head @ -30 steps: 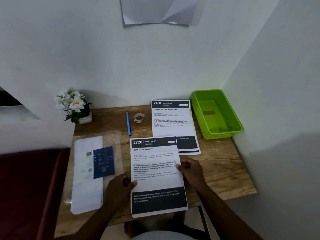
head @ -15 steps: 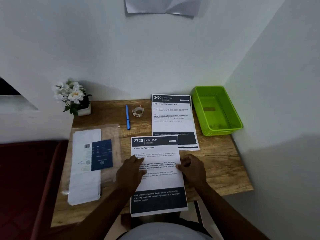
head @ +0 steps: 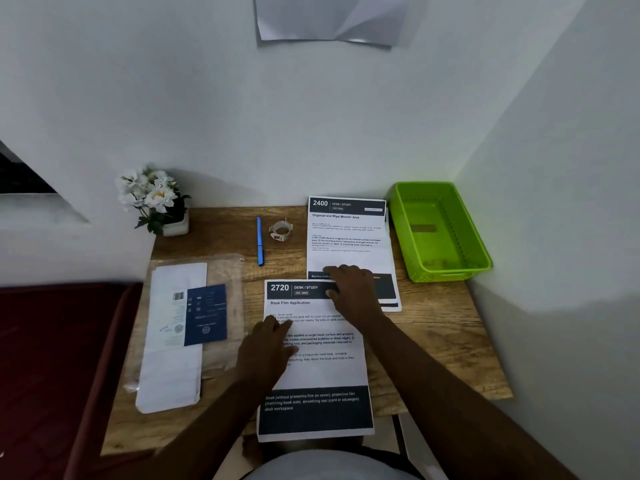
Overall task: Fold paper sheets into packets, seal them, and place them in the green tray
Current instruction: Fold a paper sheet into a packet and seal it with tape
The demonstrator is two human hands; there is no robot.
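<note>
A printed sheet headed 2720 [head: 322, 372] lies at the desk's front edge, its bottom hanging over. My left hand [head: 266, 348] rests flat on the sheet's left half, fingers straight. My right hand [head: 353, 289] reaches forward with fingers extended and touches the lower part of a second stack of sheets headed 2400 [head: 346, 237] behind it. The green tray [head: 481, 251] stands at the back right corner, with nothing in it. A small roll of clear tape [head: 281, 230] lies behind the near sheet.
A blue pen [head: 259, 240] lies left of the tape. A clear plastic sleeve with a white and dark blue insert [head: 187, 323] covers the desk's left side. A white flower pot [head: 156, 202] stands at the back left. Walls close the back and right.
My right hand left the near sheet's right edge and moved forward onto the 2400 stack. My left hand slid from the sheet's left edge onto its surface.
</note>
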